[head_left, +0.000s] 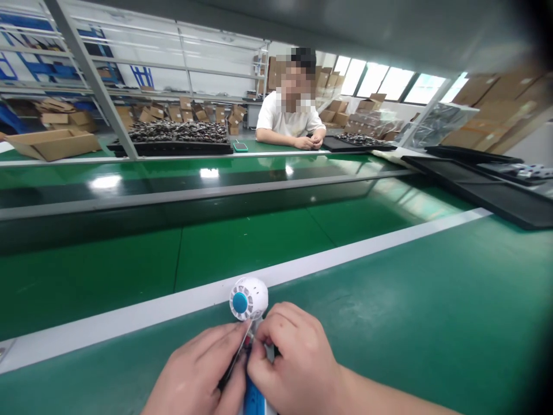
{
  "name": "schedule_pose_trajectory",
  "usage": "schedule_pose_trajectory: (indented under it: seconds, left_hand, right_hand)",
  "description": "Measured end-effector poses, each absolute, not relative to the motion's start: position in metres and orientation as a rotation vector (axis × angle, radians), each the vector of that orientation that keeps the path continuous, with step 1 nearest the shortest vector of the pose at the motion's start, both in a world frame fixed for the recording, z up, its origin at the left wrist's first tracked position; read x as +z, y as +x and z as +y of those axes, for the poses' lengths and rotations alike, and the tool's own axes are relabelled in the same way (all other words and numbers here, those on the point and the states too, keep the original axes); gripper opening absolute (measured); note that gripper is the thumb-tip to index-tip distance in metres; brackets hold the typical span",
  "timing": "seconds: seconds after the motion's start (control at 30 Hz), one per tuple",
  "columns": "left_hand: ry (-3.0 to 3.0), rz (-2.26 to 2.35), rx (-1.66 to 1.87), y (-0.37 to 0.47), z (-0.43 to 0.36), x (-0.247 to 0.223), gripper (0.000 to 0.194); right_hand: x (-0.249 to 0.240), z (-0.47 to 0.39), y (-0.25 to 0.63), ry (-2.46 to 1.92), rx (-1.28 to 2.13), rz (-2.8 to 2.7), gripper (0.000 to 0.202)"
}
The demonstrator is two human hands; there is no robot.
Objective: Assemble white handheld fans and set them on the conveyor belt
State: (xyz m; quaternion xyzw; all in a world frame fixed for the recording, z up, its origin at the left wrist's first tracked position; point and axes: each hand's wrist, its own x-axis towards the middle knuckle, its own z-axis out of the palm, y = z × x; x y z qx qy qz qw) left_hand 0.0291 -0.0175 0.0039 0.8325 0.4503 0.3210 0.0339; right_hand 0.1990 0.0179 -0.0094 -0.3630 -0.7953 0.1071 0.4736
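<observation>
A small handheld fan [254, 297], with a round white slotted head and a blue centre cap, stands head up in front of me at the near edge of the bench. Its blue handle [254, 397] shows between my hands. My left hand [203, 369] is closed around the fan's body from the left, with a thin edge and a dark part beside its fingers. From the right, my right hand [298, 351] has thumb and forefinger pinched together just below the fan head. Something small and reddish [247, 340] shows between the hands; what the right fingertips hold is hidden.
Beyond the green bench [389, 294] runs a glossy green conveyor belt [242, 236] with pale rails. Black trays [484, 190] lie at the right. Across the belt sits a person in a white shirt [289, 121], near a heaped parts tray [177, 135] and an open carton [52, 144].
</observation>
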Motion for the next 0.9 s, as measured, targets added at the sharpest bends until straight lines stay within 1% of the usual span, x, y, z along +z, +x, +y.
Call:
schedule_pose_trajectory:
  seconds: [0.37, 0.53, 0.63, 0.77, 0.9]
  left_hand:
    - [2.675, 1.303, 1.092, 0.025, -0.014, 0.002, 0.031]
    - [2.621, 1.265, 1.082, 0.022, -0.015, 0.009, 0.036]
    - [2.560, 1.230, 1.079, 0.023, -0.014, 0.013, 0.039]
    - [2.254, 1.258, 1.069, 0.029, -0.011, 0.013, 0.037]
    - [1.746, 1.358, 1.117, 0.028, -0.006, 0.011, 0.032]
  right_hand:
    - [-0.011, 0.018, 0.201, -0.797, 0.247, -2.050, 0.025]
    - [-0.010, 0.019, 0.203, -0.720, 0.203, -2.134, 0.033]
    - [-0.009, 0.019, 0.201, -0.733, 0.190, -2.151, 0.034]
    - [-0.009, 0.020, 0.200, -0.787, 0.281, -2.073, 0.027]
    - [-0.007, 0.023, 0.204, -0.760, 0.507, -1.971, 0.015]
